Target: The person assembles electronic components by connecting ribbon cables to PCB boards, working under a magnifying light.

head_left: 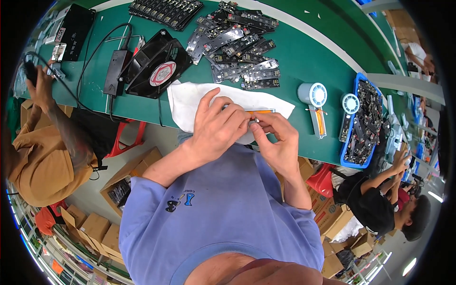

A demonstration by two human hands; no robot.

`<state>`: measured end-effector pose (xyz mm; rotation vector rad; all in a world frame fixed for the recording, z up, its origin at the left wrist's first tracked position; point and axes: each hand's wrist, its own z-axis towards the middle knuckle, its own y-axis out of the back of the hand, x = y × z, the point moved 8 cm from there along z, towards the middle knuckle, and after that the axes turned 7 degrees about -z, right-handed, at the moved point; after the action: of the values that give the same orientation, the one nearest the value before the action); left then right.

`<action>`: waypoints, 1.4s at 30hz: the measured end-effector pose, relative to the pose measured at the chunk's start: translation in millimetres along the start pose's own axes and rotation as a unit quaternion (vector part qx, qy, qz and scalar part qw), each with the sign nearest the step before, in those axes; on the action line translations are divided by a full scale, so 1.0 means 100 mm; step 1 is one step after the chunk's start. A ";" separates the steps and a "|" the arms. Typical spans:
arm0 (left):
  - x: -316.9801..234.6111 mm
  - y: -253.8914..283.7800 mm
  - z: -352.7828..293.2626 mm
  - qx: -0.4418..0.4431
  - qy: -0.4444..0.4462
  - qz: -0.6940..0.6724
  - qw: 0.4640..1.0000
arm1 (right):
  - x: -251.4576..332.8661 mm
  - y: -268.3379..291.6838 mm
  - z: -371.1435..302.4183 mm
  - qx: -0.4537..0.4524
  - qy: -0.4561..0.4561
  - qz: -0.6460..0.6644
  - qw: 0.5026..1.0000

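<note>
Over a white cloth (185, 102) at the near table edge, my left hand (216, 126) and my right hand (279, 145) meet at the fingertips. Between my right thumb and fingers is a small dark and silvery part (254, 121), mostly covered. The fingers of my left hand are bent and closed against the same spot; what they grip is hidden. Just beyond the fingertips an orange strip (264, 111) shows, partly covered; I cannot tell whether it joins the small part.
Black circuit boards (237, 47) lie heaped beyond the cloth, with a black fan (159, 66) and a power adapter (115, 71) to the left. At right are a small white-and-blue fan (313, 94) and a blue bin (359, 164) of dark parts. Co-workers sit on both sides.
</note>
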<state>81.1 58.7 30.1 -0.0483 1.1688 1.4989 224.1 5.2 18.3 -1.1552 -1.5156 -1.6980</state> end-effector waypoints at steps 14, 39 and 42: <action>0.04 0.00 -0.01 0.000 0.015 -0.018 1.000 | 0.13 -0.05 -0.01 -0.050 0.077 -0.131 0.987; 0.08 0.13 -0.10 -0.003 -0.040 -0.049 0.998 | -0.25 -0.06 -0.06 0.056 -0.123 0.121 0.983; 0.04 0.16 -0.22 0.044 -0.093 -0.028 0.994 | -0.28 -0.06 -0.07 0.044 -0.118 0.134 0.983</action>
<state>55.6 50.1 26.4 0.1144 1.0730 1.3701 230.5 -3.5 -8.9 -1.4795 -1.4776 -1.3408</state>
